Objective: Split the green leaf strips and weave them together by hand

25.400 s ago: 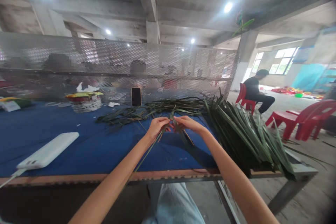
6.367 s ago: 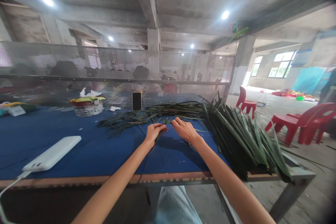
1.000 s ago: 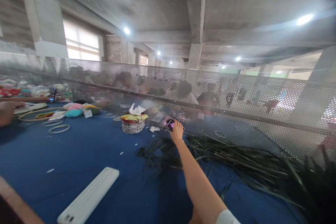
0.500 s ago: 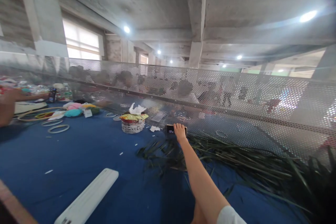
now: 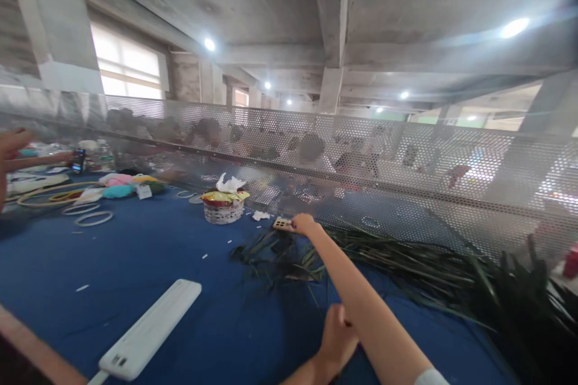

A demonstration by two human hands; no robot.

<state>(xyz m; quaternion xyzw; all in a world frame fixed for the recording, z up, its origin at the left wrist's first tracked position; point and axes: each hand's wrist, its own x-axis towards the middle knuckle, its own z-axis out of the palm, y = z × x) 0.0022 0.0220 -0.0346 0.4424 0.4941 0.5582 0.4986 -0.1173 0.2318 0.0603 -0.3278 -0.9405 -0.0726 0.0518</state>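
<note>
Head view, looking along a blue-covered counter (image 5: 45,271) toward a perforated metal screen (image 5: 406,174). The hands are apart. The right hand (image 5: 304,224), at the end of a fully extended arm, closes over one end of a smartphone (image 5: 283,224), which lies at the near foot of the screen; the phone's pale face, with small dark marks, shows beside the fingers. The left hand (image 5: 338,340) sits low in the frame, curled and partly hidden behind the right forearm; whether it holds anything cannot be told. Loose green leaf blades (image 5: 280,258) lie in a low heap just below the smartphone and run under the right forearm. They merge on the right with a dark, dense bundle of long leaves (image 5: 510,295) at the counter's far end. Left of the smartphone stands a woven basket (image 5: 223,213) topped by a yellow packet (image 5: 224,195) and white tissue (image 5: 228,183). A white power bank (image 5: 149,328) lies near the counter's wooden edge (image 5: 27,337). Pale rings (image 5: 88,216) and soft coloured items (image 5: 117,192) lie at left. At the left edge, a co-worker's hand (image 5: 9,147) reaches beside a dark phone (image 5: 78,160). Blurred seated people (image 5: 311,147) show behind the screen, beneath concrete ceiling beams (image 5: 332,30).
</note>
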